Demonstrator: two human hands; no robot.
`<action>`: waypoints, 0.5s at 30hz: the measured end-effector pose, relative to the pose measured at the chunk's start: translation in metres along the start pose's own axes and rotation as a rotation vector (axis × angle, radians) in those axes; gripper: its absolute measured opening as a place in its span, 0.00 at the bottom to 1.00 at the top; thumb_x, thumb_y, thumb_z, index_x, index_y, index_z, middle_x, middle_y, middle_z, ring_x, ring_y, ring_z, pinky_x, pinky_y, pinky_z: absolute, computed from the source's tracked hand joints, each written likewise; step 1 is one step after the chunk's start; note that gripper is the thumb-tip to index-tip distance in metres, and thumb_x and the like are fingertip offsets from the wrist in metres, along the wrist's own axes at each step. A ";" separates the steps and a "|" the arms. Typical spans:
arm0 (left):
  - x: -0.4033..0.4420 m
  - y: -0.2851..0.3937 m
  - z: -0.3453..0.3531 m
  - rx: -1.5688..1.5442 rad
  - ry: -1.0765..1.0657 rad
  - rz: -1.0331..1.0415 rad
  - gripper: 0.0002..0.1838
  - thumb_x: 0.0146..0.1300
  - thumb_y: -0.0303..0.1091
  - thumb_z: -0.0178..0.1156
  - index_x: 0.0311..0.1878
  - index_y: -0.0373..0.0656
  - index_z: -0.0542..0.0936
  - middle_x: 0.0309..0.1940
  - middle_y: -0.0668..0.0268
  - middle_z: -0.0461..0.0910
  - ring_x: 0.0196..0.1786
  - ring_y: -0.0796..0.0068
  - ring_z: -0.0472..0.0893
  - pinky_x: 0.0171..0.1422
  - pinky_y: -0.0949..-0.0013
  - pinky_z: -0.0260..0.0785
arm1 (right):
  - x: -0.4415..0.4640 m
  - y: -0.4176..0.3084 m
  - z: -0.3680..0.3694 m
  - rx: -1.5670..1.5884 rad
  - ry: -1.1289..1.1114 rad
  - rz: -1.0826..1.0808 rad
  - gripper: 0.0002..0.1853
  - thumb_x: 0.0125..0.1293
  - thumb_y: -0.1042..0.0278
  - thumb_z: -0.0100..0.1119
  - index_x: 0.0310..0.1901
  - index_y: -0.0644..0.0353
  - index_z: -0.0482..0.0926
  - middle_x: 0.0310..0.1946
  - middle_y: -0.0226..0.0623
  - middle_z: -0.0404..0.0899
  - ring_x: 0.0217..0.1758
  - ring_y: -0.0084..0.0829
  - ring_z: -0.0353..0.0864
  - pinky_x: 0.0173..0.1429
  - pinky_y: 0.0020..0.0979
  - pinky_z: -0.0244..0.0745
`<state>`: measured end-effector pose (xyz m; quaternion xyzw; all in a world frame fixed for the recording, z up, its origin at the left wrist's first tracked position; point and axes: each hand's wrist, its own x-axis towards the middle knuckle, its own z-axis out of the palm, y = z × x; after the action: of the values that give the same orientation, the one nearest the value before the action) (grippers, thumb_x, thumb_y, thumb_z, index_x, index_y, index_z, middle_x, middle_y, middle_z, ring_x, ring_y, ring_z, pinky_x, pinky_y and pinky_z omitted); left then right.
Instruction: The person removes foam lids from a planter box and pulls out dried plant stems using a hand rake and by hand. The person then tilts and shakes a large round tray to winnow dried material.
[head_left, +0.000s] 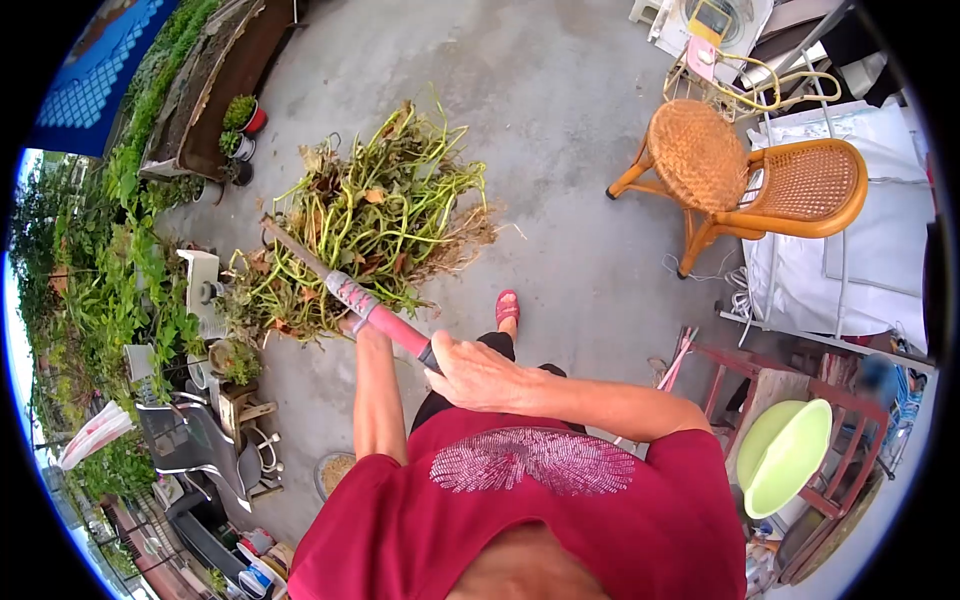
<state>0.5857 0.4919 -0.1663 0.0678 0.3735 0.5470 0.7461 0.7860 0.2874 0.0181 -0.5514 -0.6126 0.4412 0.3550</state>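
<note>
A long pole (375, 308) with a pink and grey wrapped grip slants across the middle, its bare brownish end lying over a big tangled heap of cut vines (390, 205). My right hand (475, 374) is closed around the dark near end of the pole. Lower down, my left hand (352, 325) is closed at the pole's underside beside the wrapped section, its fingers mostly hidden. Green stems, wilted leaves and pale roots make up the heap. Whatever head the pole has cannot be made out.
To the right stand a round wicker stool (698, 155) and a cane-seated chair (808, 185). A light green basin (787, 457) sits on a red frame. Potted plants (240, 115) and a black mesh chair (195, 447) line the left, beside climbing greenery. Grey concrete (560, 110) forms the ground.
</note>
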 end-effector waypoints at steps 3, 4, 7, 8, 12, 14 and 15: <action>0.047 -0.016 0.040 0.046 -0.026 -0.051 0.29 0.57 0.61 0.37 0.45 0.45 0.71 0.38 0.62 0.73 0.37 0.65 0.72 0.42 0.64 0.66 | 0.040 -0.005 -0.064 0.043 0.046 0.092 0.13 0.57 0.69 0.46 0.32 0.73 0.59 0.18 0.63 0.71 0.25 0.60 0.73 0.28 0.49 0.69; 0.023 -0.025 0.011 0.022 0.018 -0.029 0.29 0.57 0.61 0.38 0.45 0.45 0.71 0.38 0.62 0.73 0.38 0.65 0.72 0.42 0.64 0.67 | -0.008 0.009 -0.039 0.068 -0.049 0.091 0.13 0.57 0.69 0.46 0.31 0.73 0.59 0.18 0.63 0.71 0.25 0.60 0.73 0.28 0.49 0.69; 0.090 -0.060 0.067 0.017 -0.065 -0.099 0.29 0.57 0.61 0.38 0.46 0.45 0.71 0.39 0.62 0.73 0.38 0.65 0.72 0.43 0.63 0.67 | 0.044 0.034 -0.088 0.022 0.097 0.075 0.15 0.58 0.68 0.48 0.32 0.71 0.56 0.16 0.60 0.70 0.22 0.58 0.73 0.24 0.49 0.67; 0.106 -0.073 0.082 0.011 -0.081 -0.113 0.29 0.57 0.61 0.38 0.47 0.45 0.71 0.40 0.62 0.73 0.39 0.64 0.72 0.44 0.63 0.67 | 0.056 0.043 -0.107 0.002 0.138 0.061 0.15 0.59 0.68 0.49 0.32 0.70 0.55 0.15 0.59 0.69 0.20 0.57 0.72 0.22 0.49 0.65; 0.123 -0.132 0.084 -0.071 -0.051 -0.108 0.30 0.57 0.61 0.39 0.48 0.44 0.71 0.41 0.61 0.73 0.40 0.64 0.73 0.45 0.63 0.67 | 0.054 0.081 -0.154 0.027 -0.041 0.173 0.16 0.58 0.68 0.49 0.31 0.74 0.57 0.19 0.64 0.70 0.25 0.61 0.72 0.27 0.49 0.68; 0.156 -0.152 0.107 -0.113 -0.106 -0.122 0.30 0.57 0.60 0.39 0.48 0.44 0.71 0.41 0.61 0.73 0.40 0.63 0.73 0.46 0.62 0.67 | 0.078 0.095 -0.184 -0.017 0.021 0.121 0.15 0.58 0.68 0.49 0.31 0.71 0.56 0.16 0.61 0.69 0.22 0.60 0.72 0.24 0.50 0.67; 0.172 -0.160 0.119 -0.135 -0.135 -0.126 0.30 0.57 0.60 0.39 0.49 0.44 0.71 0.42 0.61 0.73 0.41 0.63 0.73 0.46 0.62 0.67 | 0.093 0.104 -0.199 -0.069 0.064 0.074 0.16 0.59 0.67 0.49 0.31 0.70 0.55 0.14 0.59 0.69 0.20 0.58 0.72 0.22 0.48 0.66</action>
<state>0.8046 0.6148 -0.2462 0.0306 0.2883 0.5169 0.8055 0.9942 0.4093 -0.0126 -0.5996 -0.5948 0.4147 0.3386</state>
